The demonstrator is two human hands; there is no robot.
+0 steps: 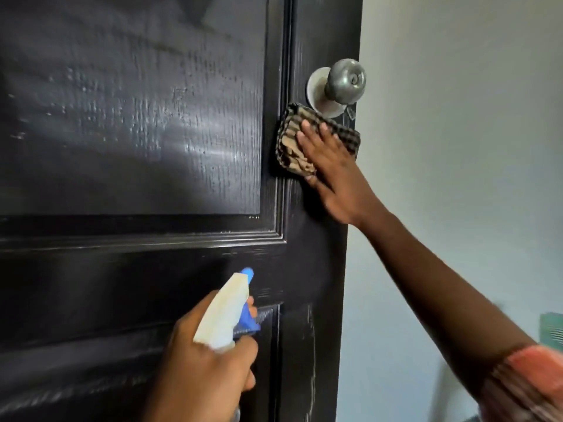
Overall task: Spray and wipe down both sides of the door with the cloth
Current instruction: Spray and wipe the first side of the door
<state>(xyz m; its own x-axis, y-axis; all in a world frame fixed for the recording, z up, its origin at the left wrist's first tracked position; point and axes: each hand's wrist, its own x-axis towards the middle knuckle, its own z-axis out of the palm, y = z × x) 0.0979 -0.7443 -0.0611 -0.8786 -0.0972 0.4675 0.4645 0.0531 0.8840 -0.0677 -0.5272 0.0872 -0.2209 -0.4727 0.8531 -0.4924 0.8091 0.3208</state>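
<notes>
1. The black panelled wooden door (137, 132) fills the left and middle of the view. Its long axis runs up and down, and its latch edge is to the right. Pale streaks and a wet-looking sheen show on the upper panel and down the stile beside the lower panel.
2. A pale painted wall (457, 117) lies beyond the latch edge, so the door appears to stand open. Its other face is not in view.
3. The right hand (332, 166) reaches in from the lower right, with a pink sleeve (530, 370) at the upper arm. Its fingers are straight and slightly spread, pressing flat against the cloth rather than gripping it.
4. The left hand (207, 354) is lower and further left, in front of the lower panel. Its fingers curl round the neck of the bottle, one of them at the trigger.
5. The brown-and-black checked cloth (289, 150), folded into a pad, lies between the right palm and the door's right stile, just below the knob and touching its base plate.
6. The white-and-blue plastic spray bottle (225, 309) points its nozzle up and right at the door, below and left of the cloth.
7. The round silver metal knob (341, 82) juts out just above the fingertips.
8. Judgement: the streaked stile runs down from the cloth, so a downward wipe by the right hand, the nearer one, suits best.
</notes>
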